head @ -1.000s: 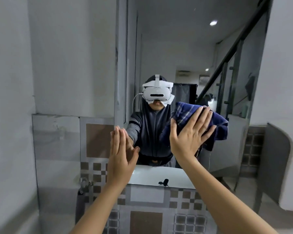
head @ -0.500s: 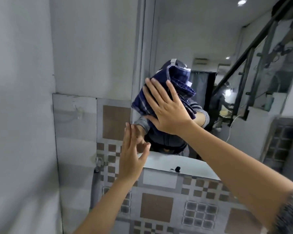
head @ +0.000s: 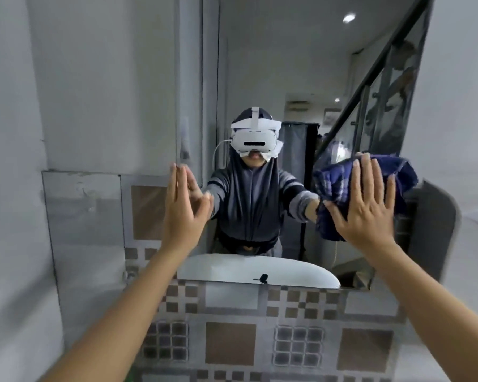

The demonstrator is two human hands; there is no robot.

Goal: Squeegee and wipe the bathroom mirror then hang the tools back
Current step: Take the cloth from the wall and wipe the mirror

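The right hand [head: 367, 205] is pressing the blue cloth [head: 331, 188] against the mirror [head: 273, 64], fingers straight and spread. The cloth is lying under its palm and bunching out past its thumb and fingertips. The wipe likely calls for even palm pressure, overlapping passes, and loose folds tucked under the palm. The left hand [head: 184, 205], flat and holding nothing, is sitting at the mirror's left edge; contact with the glass is unclear. No squeegee or hook is showing, the mirror's top is cut off, and blur is hiding any streaks.
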